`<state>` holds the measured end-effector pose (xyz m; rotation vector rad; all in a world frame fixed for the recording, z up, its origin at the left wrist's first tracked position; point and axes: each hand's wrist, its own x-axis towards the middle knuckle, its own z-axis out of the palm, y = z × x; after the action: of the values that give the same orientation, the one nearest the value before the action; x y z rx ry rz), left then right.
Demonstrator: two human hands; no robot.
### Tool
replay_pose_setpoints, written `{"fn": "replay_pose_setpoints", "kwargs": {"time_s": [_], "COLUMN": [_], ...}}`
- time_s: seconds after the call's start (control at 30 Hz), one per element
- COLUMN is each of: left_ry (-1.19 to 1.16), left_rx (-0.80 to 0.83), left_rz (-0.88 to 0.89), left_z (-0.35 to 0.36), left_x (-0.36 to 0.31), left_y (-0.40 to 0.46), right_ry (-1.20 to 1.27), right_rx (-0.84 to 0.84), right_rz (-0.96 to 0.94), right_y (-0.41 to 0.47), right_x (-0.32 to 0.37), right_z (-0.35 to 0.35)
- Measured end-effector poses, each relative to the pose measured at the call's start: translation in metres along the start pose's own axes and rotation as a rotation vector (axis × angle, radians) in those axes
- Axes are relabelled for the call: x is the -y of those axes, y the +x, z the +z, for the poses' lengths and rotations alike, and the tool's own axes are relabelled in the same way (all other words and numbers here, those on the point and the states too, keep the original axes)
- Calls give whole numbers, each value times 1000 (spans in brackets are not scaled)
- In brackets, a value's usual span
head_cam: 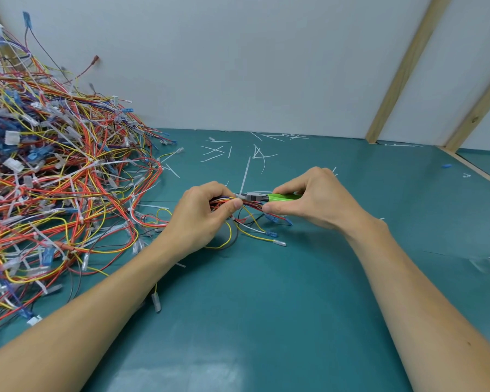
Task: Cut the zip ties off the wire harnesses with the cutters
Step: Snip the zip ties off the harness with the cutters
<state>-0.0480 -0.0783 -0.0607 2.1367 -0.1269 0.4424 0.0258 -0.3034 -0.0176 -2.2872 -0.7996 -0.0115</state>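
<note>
At the middle of the green mat my left hand (203, 213) grips a wire harness (249, 222) of red, yellow and white wires with blue and clear terminals. My right hand (314, 199) holds green-handled cutters (269, 197). Their grey jaws point left and meet the bundle just beside my left thumb. A white zip tie (245, 176) sticks up from the bundle at the jaws. Whether the jaws are closed on the tie is hidden by my fingers.
A big heap of tied harnesses (54, 171) fills the left side of the mat (266, 306). Several cut white tie pieces (218, 151) lie near the back wall. A wooden-framed white panel (408, 66) stands at the right. A small blue terminal (446, 166) lies far right.
</note>
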Motion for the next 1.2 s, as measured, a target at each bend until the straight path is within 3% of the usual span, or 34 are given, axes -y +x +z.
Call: {"fn": "replay_pose_setpoints", "kwargs": {"time_s": [0.5, 0.7, 1.0, 1.13, 1.2], "left_ry": [-35, -56, -127, -175, -225], "left_rx": [-20, -24, -50, -117, -217], "left_rz": [2, -7, 27, 54, 32], "left_z": [-1, -2, -1, -1, -3], "left_x": [0, -1, 1, 1, 3], "left_y": [1, 2, 3, 5, 8], "right_ry": [-27, 97, 435, 383, 319], "right_rx": [-54, -136, -224, -357, -382], "right_rz": [-2, 20, 289, 388, 335], "right_y": [0, 2, 14, 13, 10], "right_x": [-1, -4, -8, -11, -13], "right_z": [1, 10, 27, 25, 21]}}
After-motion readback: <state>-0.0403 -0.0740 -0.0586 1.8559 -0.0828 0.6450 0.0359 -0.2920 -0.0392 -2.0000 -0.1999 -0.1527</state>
